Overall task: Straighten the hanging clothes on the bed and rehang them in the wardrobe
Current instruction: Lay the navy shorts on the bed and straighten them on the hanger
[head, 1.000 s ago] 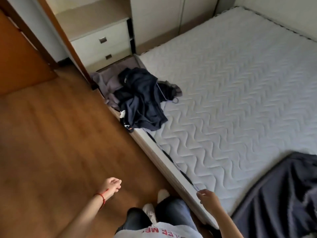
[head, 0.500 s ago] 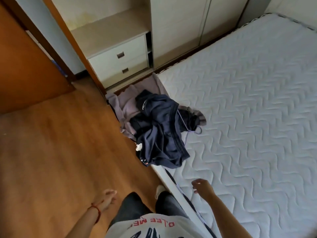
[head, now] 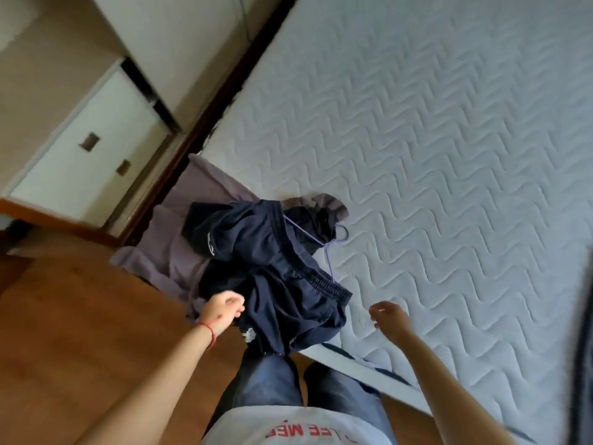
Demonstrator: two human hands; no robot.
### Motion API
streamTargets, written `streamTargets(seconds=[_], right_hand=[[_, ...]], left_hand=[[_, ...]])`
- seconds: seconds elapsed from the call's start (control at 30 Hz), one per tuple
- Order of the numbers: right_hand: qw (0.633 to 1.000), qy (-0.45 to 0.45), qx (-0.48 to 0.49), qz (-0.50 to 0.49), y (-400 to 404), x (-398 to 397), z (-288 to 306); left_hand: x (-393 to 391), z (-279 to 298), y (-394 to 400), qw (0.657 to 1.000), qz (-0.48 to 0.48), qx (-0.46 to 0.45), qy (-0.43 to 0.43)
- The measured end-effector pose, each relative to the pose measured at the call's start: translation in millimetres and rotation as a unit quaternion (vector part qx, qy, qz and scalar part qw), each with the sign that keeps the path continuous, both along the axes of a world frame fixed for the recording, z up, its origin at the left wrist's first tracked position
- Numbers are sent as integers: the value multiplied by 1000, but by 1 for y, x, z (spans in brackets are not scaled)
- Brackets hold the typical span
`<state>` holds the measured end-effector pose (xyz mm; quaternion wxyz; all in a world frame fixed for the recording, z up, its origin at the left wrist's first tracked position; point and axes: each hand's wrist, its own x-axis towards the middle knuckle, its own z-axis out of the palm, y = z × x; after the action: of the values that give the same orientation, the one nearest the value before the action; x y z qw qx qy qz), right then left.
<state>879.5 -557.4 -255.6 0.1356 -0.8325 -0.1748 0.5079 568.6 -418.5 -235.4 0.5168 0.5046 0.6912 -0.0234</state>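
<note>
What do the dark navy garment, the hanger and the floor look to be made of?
Navy garment: thin woven or knit fabric, matte, going by its soft folds and gathered elastic waistband. Hanger: thin lilac rod, probably plastic or coated wire; too slim to tell. Floor: wood or wood-look laminate, orange-brown with a slight sheen.

A pile of clothes (head: 269, 271) lies at the near left corner of the bed (head: 449, 155), draped over its edge, with a hanger (head: 327, 245) on its right side. The left hand (head: 221, 311) is at the pile's left edge; the right hand (head: 390, 319) hovers over the mattress just right of it. A drawer unit (head: 86, 149) stands beyond the bed corner, on the left, with the floor (head: 64, 316) before it.
</note>
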Motion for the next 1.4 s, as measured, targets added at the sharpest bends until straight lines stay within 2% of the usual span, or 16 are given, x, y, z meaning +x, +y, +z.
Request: streamTargets(seconds=[0.1, 0.2, 0.3, 0.37, 0.5, 0.6, 0.67, 0.73, 0.93, 1.07, 1.13, 1.3, 1.4], right_hand=[[998, -14, -24, -58, 7, -19, -14], [996, -32, -31, -82, 26, -38, -37], [994, -48, -31, -89, 48, -49, -65], [994, -66, -22, -82, 60, -50, -84], [995, -81, -32, -46, 70, -47, -123], [994, -93, -51, -6, 68, -50, -144], [991, -120, -57, 15, 67, -51, -150], [990, -124, -66, 3, 67, -50, -148], [993, -38, -90, -64, 52, -60, -137], [993, -29, -64, -91, 39, -70, -138], [989, -11, -47, -139, 32, -77, -140], [977, -4, 9, -215, 17, -95, -125], [970, -36, 52, -234, 9, -99, -98]], left_hand=[[11, -6, 71, 993, -116, 19, 9], [24, -15, 130, 971, -211, 104, 37], [41, -32, 172, 922, -295, 248, 31], [54, -51, 191, 889, -340, 305, 35], [76, -94, 220, 865, -393, 299, 89], [84, -126, 231, 877, -411, 209, 135], [86, -138, 233, 900, -389, 144, 132], [87, -143, 234, 917, -357, 127, 122], [101, -131, 239, 951, -272, 124, 82], [110, -118, 237, 934, -303, 179, 58], [114, -111, 235, 929, -306, 206, 25], [115, -87, 224, 928, -279, 245, -40], [115, -61, 212, 929, -254, 259, -73]])
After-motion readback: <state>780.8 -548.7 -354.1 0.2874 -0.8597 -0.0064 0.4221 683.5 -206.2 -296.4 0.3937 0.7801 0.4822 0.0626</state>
